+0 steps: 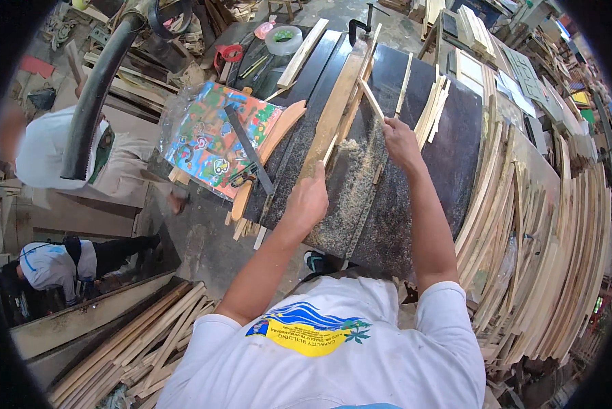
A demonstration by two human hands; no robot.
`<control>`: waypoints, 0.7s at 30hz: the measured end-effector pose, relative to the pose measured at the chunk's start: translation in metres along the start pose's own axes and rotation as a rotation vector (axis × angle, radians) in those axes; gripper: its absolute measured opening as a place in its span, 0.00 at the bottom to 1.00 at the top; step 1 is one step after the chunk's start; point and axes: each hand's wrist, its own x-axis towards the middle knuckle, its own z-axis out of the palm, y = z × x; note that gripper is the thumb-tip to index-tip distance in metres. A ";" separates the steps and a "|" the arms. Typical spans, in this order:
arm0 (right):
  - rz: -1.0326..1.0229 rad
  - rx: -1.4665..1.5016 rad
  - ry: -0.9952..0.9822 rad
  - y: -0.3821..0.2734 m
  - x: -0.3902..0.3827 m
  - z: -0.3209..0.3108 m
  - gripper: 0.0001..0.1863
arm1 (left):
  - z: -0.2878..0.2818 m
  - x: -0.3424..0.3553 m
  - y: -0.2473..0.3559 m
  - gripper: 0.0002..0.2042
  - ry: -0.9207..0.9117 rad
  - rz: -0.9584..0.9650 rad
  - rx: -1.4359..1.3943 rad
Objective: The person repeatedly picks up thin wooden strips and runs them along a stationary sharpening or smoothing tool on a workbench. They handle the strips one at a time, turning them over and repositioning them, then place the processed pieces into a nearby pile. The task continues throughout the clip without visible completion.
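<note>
Wood strip [371, 100] points to eleven o'clock from my right hand [402, 145], fingers closed on it. At that hand's eight o'clock, my left hand [307, 203] curls; I can't tell its hold.

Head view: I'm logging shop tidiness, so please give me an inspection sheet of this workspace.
Surface: dark tabletop, strewn with sawdust
Job's things: long wooden board, black clamp at its far end; thin wood strip
Clutter: colourful sheet with dark flat bar across it; clear tape roll
Hands: left hand at the board's near end, grip unclear; right hand holding the strip
Cables: nothing seen
Surroundings: stacked wood strips at right; two people at left
</note>
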 end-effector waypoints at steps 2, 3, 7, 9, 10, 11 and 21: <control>-0.011 -0.005 0.006 0.004 0.005 0.000 0.23 | -0.002 0.003 0.004 0.30 -0.015 0.017 0.036; -0.016 -0.008 0.008 0.006 0.007 -0.001 0.24 | 0.000 0.006 0.004 0.30 -0.010 0.026 0.047; -0.029 -0.008 0.017 0.004 0.016 -0.002 0.24 | 0.001 0.016 0.002 0.29 0.031 0.066 0.045; -0.088 -0.024 0.055 0.015 0.025 -0.001 0.23 | 0.000 0.021 0.005 0.28 0.056 0.090 0.025; -0.072 -0.020 0.047 0.011 0.027 -0.002 0.23 | 0.001 0.024 0.005 0.28 0.073 0.091 0.016; -0.056 -0.016 0.039 0.007 0.029 -0.004 0.23 | 0.001 0.027 0.005 0.28 0.089 0.092 0.006; 0.015 -0.019 -0.028 -0.005 0.051 -0.012 0.24 | 0.007 0.049 0.006 0.29 0.117 0.070 -0.025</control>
